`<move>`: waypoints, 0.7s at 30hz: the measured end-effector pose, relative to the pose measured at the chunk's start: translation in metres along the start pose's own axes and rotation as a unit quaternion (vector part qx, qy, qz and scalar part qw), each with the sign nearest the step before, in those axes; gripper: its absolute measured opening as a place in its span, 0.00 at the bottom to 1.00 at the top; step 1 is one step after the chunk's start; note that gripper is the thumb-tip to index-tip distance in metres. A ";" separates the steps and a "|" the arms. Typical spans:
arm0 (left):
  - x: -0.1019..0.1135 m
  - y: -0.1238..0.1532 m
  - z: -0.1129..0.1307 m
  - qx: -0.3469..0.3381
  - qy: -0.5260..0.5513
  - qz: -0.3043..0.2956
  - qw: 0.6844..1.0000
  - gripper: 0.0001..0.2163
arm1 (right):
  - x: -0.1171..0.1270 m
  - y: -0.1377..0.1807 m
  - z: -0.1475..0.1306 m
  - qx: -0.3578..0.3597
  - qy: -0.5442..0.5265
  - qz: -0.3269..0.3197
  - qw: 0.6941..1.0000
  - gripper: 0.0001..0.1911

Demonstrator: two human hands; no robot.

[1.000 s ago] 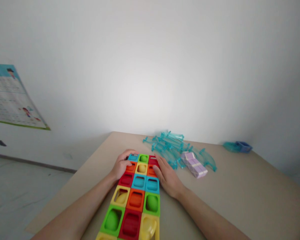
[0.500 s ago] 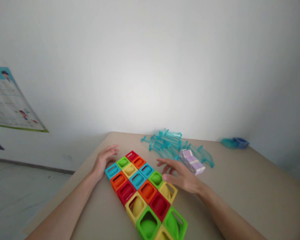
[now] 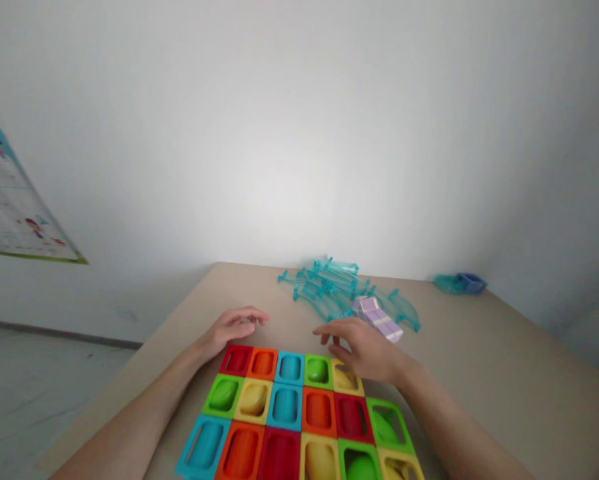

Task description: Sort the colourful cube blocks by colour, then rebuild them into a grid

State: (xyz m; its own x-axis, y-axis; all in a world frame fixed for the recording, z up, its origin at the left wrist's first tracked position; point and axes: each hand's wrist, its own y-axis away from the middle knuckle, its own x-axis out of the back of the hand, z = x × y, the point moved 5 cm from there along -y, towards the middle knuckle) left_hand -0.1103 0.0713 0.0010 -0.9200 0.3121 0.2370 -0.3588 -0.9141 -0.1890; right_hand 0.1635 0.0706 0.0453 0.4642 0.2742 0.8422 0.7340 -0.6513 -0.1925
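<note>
A flat array of joined square plastic blocks (image 3: 285,407) in red, orange, blue, green and yellow lies in front of me, its far row roughly level. Each block is a frame around a rounded coloured piece. Just beyond its far left corner is my left hand (image 3: 232,330), fingers stretched out and holding nothing. At the far right corner, my right hand (image 3: 364,350) hovers over or touches the yellow corner block (image 3: 348,380); contact is hard to make out. Its fingers are loosely bent and apart, with nothing visible in them. The array's near edge runs out of view.
A pile of clear teal curved plastic pieces (image 3: 329,287) lies near the wall. Beside it is a purple and white block-shaped bundle (image 3: 379,319). At the far right stand a blue basket (image 3: 472,283) and a teal piece (image 3: 448,284). A poster (image 3: 16,200) hangs at left.
The array has turned from slanting to nearly square with me and come closer. My left hand has moved right and swung round beyond its far corner; my right hand stays close to the yellow corner block.
</note>
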 end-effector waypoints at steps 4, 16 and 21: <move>-0.022 0.001 0.014 -0.009 -0.053 -0.161 0.986 0.15 | 0.003 -0.001 -0.008 -0.004 0.055 0.037 0.998 0.14; -0.018 0.001 0.000 0.070 -0.033 -0.096 0.992 0.15 | -0.006 0.007 -0.032 0.006 0.052 -0.052 0.997 0.35; -0.021 -0.006 -0.002 0.049 -0.012 0.010 0.999 0.14 | -0.013 0.003 -0.031 -0.005 0.051 -0.106 0.993 0.30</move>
State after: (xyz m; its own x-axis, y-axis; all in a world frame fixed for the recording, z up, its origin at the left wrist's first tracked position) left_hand -0.0890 0.0710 -0.0047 -0.9226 0.2873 0.2575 -0.3213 -0.9416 -0.1005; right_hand 0.1444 0.0430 0.0494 0.2460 0.3326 0.9104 0.8044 -0.5940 -0.0004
